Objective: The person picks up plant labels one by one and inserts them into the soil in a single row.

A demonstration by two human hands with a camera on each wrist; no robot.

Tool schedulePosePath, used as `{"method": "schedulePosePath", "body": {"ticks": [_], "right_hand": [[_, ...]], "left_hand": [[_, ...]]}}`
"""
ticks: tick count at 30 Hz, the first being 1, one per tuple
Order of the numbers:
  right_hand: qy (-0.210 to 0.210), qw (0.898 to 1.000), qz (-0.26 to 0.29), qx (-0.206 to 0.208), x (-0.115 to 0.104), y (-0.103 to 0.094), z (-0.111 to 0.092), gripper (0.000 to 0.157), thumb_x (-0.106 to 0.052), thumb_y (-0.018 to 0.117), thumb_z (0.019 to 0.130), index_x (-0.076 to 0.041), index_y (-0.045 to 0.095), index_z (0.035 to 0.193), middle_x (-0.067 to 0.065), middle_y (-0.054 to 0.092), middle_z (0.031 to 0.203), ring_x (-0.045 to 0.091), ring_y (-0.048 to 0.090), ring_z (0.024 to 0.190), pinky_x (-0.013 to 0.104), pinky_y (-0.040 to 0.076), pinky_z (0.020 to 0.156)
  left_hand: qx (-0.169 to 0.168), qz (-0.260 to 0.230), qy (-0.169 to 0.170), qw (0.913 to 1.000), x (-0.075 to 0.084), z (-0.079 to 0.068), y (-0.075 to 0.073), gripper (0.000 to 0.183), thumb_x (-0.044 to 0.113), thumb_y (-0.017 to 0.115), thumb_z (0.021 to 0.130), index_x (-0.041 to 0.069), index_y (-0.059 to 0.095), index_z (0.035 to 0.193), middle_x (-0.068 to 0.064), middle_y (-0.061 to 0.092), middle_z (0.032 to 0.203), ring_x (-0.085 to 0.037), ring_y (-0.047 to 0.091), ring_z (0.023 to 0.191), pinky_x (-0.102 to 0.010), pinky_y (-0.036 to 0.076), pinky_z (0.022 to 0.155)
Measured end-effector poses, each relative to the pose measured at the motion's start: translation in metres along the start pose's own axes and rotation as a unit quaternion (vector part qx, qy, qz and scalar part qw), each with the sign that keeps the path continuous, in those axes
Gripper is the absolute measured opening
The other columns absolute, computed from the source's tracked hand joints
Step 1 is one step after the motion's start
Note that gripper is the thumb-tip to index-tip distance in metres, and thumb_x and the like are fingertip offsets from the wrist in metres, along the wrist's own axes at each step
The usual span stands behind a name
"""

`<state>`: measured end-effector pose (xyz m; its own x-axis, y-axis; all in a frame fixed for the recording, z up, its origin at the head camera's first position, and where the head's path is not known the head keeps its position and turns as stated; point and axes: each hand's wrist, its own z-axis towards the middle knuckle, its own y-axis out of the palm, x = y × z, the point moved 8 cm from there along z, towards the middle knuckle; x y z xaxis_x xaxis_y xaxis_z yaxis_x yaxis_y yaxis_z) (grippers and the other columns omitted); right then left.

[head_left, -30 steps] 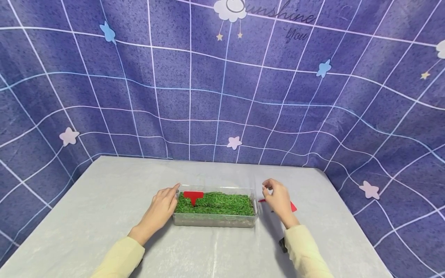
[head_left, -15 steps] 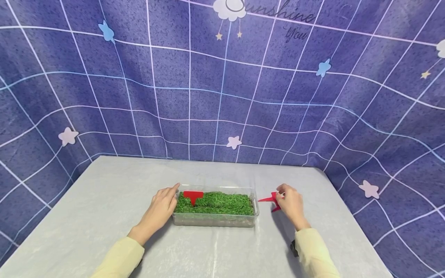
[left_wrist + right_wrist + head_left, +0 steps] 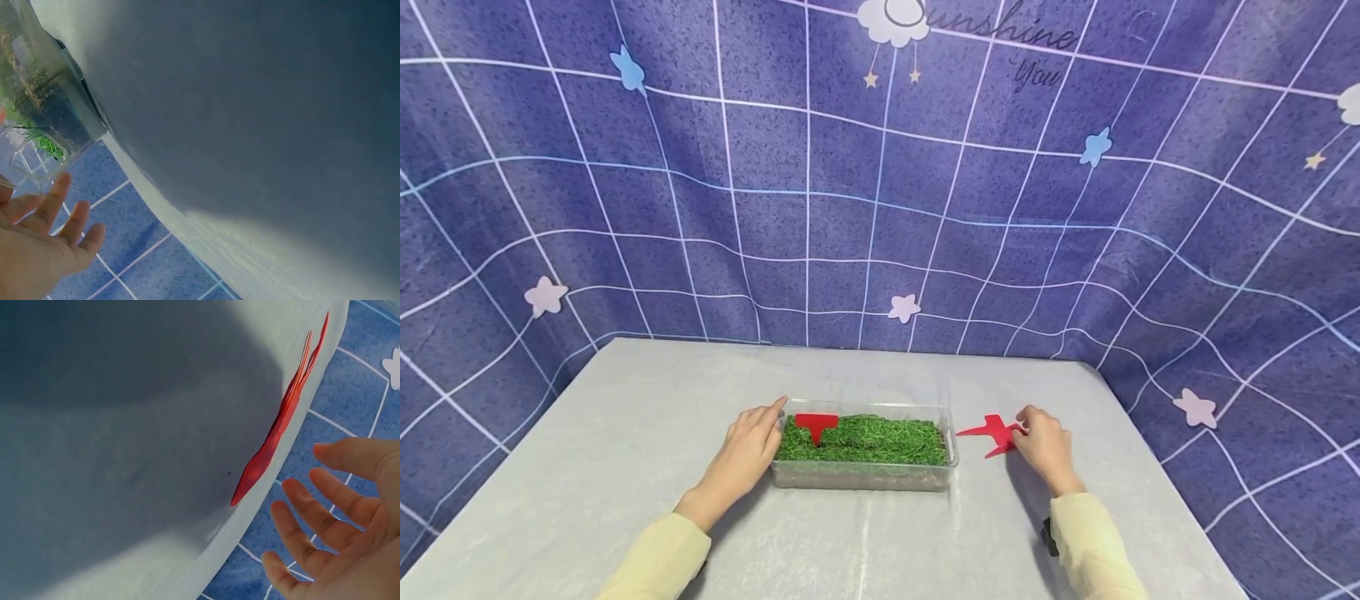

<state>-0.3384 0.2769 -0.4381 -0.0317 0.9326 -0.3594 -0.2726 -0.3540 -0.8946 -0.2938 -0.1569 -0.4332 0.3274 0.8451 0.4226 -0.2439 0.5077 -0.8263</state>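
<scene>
In the head view, a clear plastic box (image 3: 865,478) holds brown soil and a mat of green grass (image 3: 880,440). One red T-shaped plant label (image 3: 816,424) stands in the grass at the left end. My left hand (image 3: 741,446) rests against the box's left end, fingers extended along the wall. Several more red plant labels (image 3: 991,432) lie overlapping on the table to the right of the box. Over their right edge is my right hand (image 3: 1047,443); its fingers are loosely bent and empty in the right wrist view, beside the labels (image 3: 270,444).
A pale grey cloth covers the table (image 3: 685,383). Behind and beside it hangs a blue-purple curtain (image 3: 850,225) with a grid and stars. A black strap (image 3: 1049,537) shows at the right sleeve (image 3: 1093,542).
My right hand has moved to the right, away from the box and across the red plant labels, uncovering more of them. The left hand and the box have stayed in place.
</scene>
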Motion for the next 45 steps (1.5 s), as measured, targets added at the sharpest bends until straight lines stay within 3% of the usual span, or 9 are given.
{"method": "schedulePosePath", "body": {"ticks": [18,45], "right_hand": [[0.021,0.997,-0.038,-0.067,0.013,0.010,-0.005,0.030,-0.013,0.068,0.070,-0.001,0.061,0.097,0.013,0.058,0.080,0.033,0.057,0.078,0.049,0.040,0.064],[0.035,0.996,-0.043,-0.072,0.013,0.017,-0.004,0.035,-0.005,0.067,0.068,0.004,0.059,0.101,0.021,0.062,0.090,0.040,0.055,0.087,0.053,0.041,0.069]], "left_hand": [[0.002,-0.001,-0.003,1.0000,0.000,0.001,0.001,0.044,0.017,0.039,0.095,0.007,0.039,0.138,-0.014,0.056,0.124,-0.034,0.046,0.117,-0.053,0.034,0.099],[-0.005,0.003,-0.009,0.9999,-0.001,-0.001,0.001,0.044,0.017,0.039,0.095,0.008,0.038,0.138,-0.015,0.055,0.126,-0.035,0.045,0.118,-0.053,0.034,0.099]]}}
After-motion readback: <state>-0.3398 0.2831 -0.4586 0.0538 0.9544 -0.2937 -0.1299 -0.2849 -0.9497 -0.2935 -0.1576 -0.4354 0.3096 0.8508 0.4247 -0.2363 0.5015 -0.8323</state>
